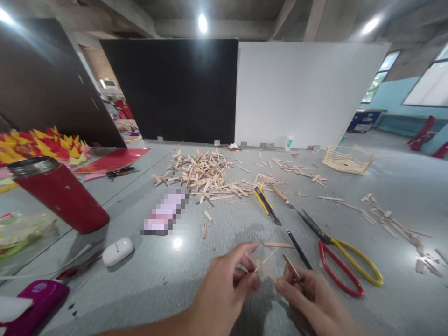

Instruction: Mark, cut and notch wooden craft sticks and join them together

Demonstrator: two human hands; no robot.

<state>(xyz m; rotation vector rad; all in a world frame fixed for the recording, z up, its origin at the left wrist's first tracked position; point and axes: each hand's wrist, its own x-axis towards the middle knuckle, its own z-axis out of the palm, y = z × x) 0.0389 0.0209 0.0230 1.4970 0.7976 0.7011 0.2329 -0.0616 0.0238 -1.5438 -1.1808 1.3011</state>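
Observation:
Near the front edge of the grey table, my left hand (234, 280) pinches a thin wooden stick piece (265, 261) between thumb and fingers. Just to its right, my right hand (304, 294) has its fingers closed round a short wooden stick (291, 267), whose tip points up and left. The hands are close but apart, with blur between them. Beyond them a flat wooden stick (279, 244) lies on the table, beside a black pen (299, 249). Farther back spreads a large pile of small wooden sticks (206, 172).
Scissors (329, 240) with red and yellow handles lie right of a yellow cutter (267, 205). A phone (166, 212), white case (118, 252) and red bottle (63, 196) stand left. A wooden frame (348, 160) sits back right; black (175, 88) and white (301, 88) boards rise behind.

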